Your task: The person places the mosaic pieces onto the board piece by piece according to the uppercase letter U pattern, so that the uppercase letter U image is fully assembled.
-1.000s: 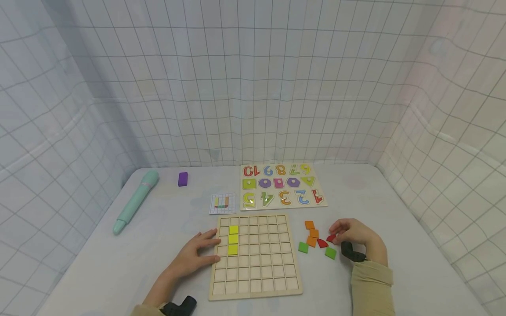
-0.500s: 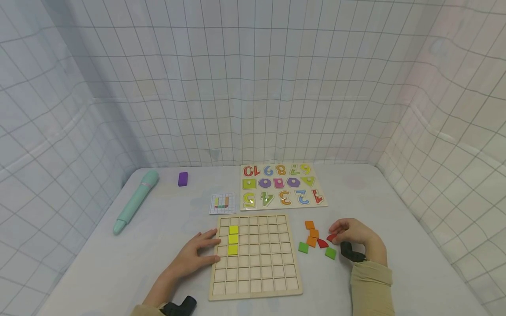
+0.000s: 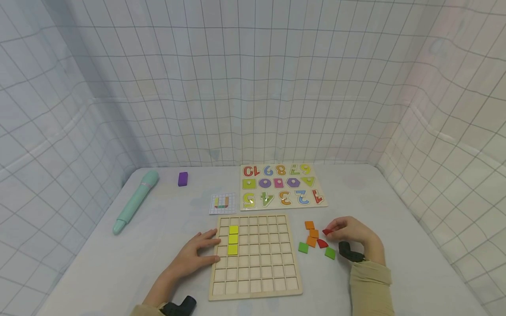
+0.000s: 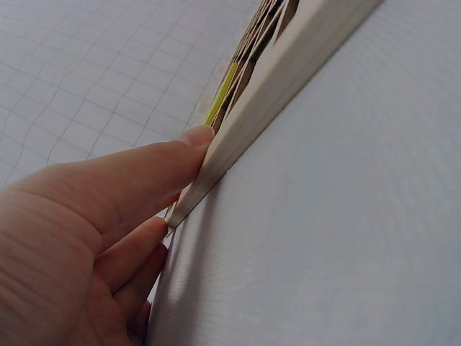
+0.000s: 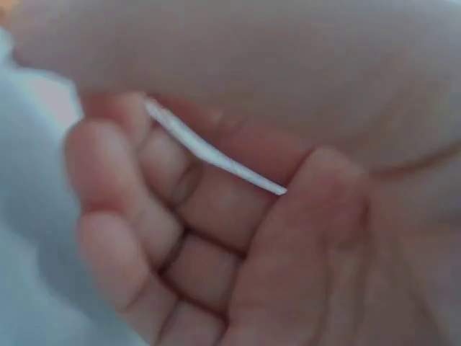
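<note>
My right hand pinches a red rounded tile just beyond the other loose tiles. In the right wrist view only a thin pale edge shows between thumb and fingers; the rest is hidden. Below it lies another red tile, shaped like a quarter circle. Orange tiles and two green tiles, one nearer the board, lie around it. My left hand rests at the left edge of a wooden grid board, thumb and fingertips touching its rim. Three yellow square tiles sit in one column of the board.
Behind the board lie a small pattern card and a number-and-shape puzzle board. A purple block and a mint-green wand-shaped object lie at the back left. Gridded white cloth walls in the table.
My right hand has lifted the red tile it touched and shifted slightly left and away from me. My left hand and the board stay where they were.
</note>
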{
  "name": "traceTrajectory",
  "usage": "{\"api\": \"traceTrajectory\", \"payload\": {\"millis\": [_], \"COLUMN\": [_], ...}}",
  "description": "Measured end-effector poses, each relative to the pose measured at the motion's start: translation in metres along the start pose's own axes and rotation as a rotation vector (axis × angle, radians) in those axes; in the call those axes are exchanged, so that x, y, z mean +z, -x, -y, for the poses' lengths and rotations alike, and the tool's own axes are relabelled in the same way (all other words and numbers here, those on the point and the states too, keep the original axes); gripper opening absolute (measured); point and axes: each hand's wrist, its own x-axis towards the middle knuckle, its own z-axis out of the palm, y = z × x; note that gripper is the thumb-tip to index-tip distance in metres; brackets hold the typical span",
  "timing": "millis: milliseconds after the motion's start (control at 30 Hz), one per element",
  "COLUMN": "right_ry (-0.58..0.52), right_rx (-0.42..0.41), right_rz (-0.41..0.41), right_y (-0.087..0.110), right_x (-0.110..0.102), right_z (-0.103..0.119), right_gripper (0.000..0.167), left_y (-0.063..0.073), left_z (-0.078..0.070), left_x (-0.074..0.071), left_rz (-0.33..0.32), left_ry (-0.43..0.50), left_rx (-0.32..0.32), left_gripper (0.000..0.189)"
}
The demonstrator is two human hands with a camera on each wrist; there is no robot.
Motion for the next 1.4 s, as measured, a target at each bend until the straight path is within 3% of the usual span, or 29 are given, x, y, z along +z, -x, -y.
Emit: {"api": "traceTrajectory", "payload": {"millis": [233,467,700,1033,1400], "right_ry": [-0.034,-0.135,-0.127,-0.177,-0.222], "right_rx": [-0.178,-0.271,-0.390,-0.478,-0.573], "right_rz": [-0.022,-0.043,-0.085,-0.167,-0.103], "right_y": [-0.009,-0.017,-0.019,-0.028,-0.008], "right_x": [0.005,0.015,0.027,0.057,0.092], "right_z": [0.014,0.037,0.062,0.097,0.154], "right_gripper": [0.020,0.025,0.023,0.020,0.020], "left_y": [0.000,0.001,0.001,0.001,0.001], "left_z": [-0.001,-0.001,0.000,0.000,0.001], "left_x": [0.000,0.000,-0.001,-0.001,-0.001], "left_rz": [0.009,0.003,-0.002,0.005,-0.003], "left_ry": [0.008,0.003,0.007,0.006,0.014], "left_rx": [-0.020,-0.024,-0.023,0.016,0.029], "left_gripper": [0.054,0.054,0.055,0.053,0.052]}}
